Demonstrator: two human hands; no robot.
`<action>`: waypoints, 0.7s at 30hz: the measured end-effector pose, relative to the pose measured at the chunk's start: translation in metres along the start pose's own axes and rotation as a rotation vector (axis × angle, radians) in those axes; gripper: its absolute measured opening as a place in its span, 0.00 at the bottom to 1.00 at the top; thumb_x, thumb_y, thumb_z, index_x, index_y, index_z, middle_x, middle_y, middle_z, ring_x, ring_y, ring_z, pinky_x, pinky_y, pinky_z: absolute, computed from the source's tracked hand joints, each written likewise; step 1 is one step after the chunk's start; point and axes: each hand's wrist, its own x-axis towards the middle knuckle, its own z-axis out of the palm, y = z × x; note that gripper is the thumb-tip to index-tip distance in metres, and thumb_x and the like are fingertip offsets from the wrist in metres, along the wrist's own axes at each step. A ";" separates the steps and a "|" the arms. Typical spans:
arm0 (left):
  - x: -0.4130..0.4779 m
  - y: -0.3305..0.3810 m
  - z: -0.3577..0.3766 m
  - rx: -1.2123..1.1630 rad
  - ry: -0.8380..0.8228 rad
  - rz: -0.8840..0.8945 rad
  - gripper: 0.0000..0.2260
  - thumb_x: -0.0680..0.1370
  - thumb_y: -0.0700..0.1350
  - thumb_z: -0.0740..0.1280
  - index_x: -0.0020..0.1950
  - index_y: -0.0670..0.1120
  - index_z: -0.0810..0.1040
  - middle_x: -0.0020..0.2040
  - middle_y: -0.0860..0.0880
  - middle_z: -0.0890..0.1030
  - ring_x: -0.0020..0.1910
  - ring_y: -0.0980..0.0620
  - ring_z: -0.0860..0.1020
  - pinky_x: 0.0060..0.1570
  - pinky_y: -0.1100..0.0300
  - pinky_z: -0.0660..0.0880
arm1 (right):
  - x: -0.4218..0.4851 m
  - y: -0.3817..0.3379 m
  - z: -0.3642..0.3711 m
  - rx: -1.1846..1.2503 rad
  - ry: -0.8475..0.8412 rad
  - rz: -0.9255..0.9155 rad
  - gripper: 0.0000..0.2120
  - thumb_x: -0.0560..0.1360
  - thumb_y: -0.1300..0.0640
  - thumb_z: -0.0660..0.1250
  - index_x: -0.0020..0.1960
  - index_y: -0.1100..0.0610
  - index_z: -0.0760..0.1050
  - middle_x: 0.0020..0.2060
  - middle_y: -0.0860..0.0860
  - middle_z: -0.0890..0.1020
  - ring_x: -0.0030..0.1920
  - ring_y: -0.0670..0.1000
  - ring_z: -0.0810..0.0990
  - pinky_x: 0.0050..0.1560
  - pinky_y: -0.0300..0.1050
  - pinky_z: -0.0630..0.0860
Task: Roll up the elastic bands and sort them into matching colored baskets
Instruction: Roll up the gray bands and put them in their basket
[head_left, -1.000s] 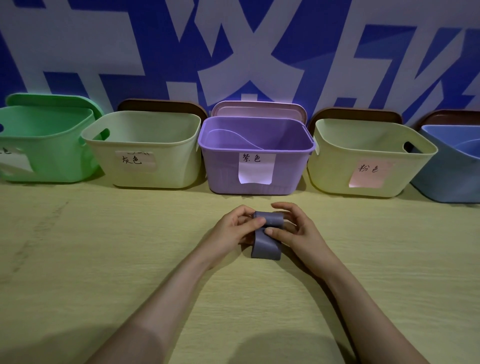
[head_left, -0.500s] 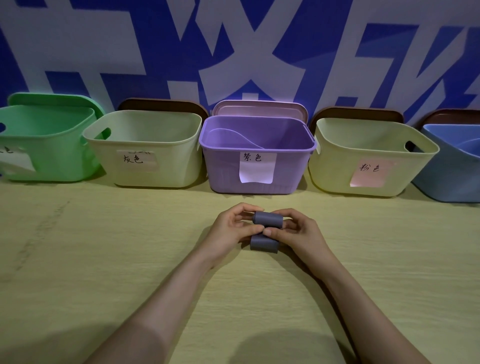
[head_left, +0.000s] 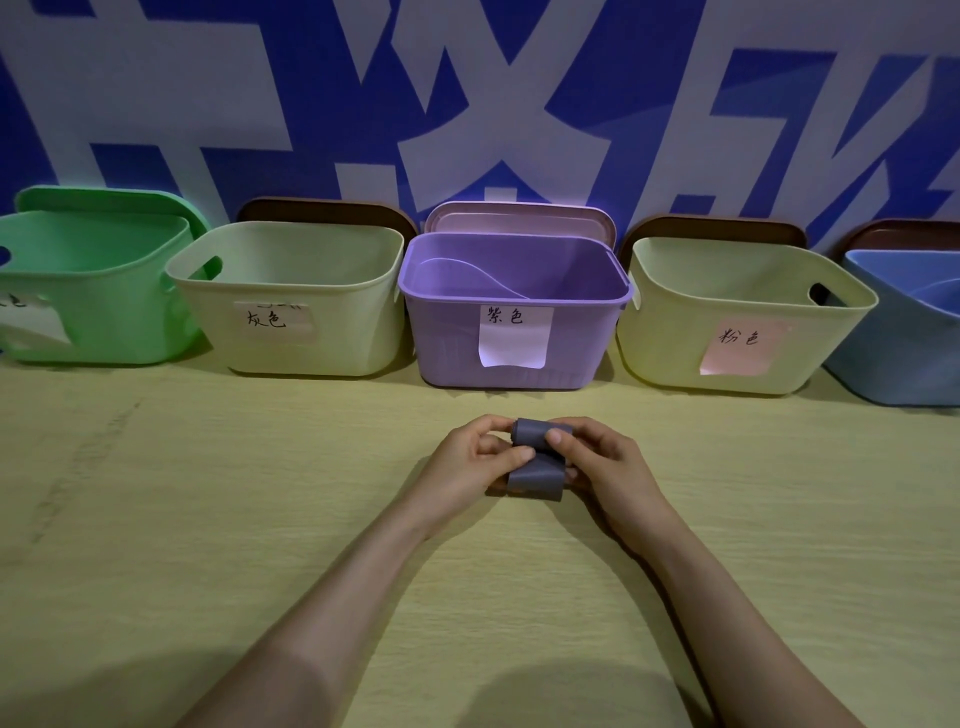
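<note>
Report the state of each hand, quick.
Left hand: holding the partly rolled elastic band, pinching its left side.
Right hand: holding the same band, pinching its right side.

1. An indoor sorting station, seemingly a workplace or studio: a wall-sized blue-and-white printed graphic (head_left: 467, 104) fills the background.
2. A pale wood-grain laminate tabletop (head_left: 156, 519) carries a row of open plastic storage baskets (head_left: 337, 332), green, cream, purple and blue, set against that wall.
3. Handwritten paper labels (head_left: 514, 332) in Chinese characters hang on the basket fronts.
</note>
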 end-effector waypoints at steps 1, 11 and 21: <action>0.000 0.001 0.000 -0.022 -0.017 -0.007 0.14 0.77 0.38 0.68 0.62 0.42 0.74 0.49 0.41 0.83 0.45 0.49 0.82 0.44 0.57 0.80 | 0.000 0.000 0.000 -0.002 0.004 -0.005 0.11 0.76 0.61 0.66 0.56 0.64 0.78 0.43 0.58 0.83 0.44 0.51 0.82 0.45 0.44 0.77; -0.001 0.006 0.003 -0.144 -0.008 -0.035 0.07 0.79 0.42 0.66 0.54 0.42 0.79 0.47 0.45 0.83 0.44 0.52 0.83 0.42 0.63 0.79 | -0.001 0.000 -0.004 -0.071 -0.038 -0.057 0.14 0.71 0.71 0.69 0.56 0.62 0.78 0.49 0.59 0.83 0.47 0.52 0.83 0.46 0.41 0.80; -0.001 0.002 0.001 -0.213 0.028 0.030 0.09 0.76 0.34 0.68 0.55 0.42 0.78 0.50 0.42 0.82 0.45 0.49 0.83 0.47 0.61 0.80 | 0.002 0.003 -0.005 -0.096 -0.027 -0.002 0.22 0.69 0.55 0.72 0.61 0.56 0.74 0.53 0.57 0.81 0.50 0.53 0.83 0.55 0.48 0.77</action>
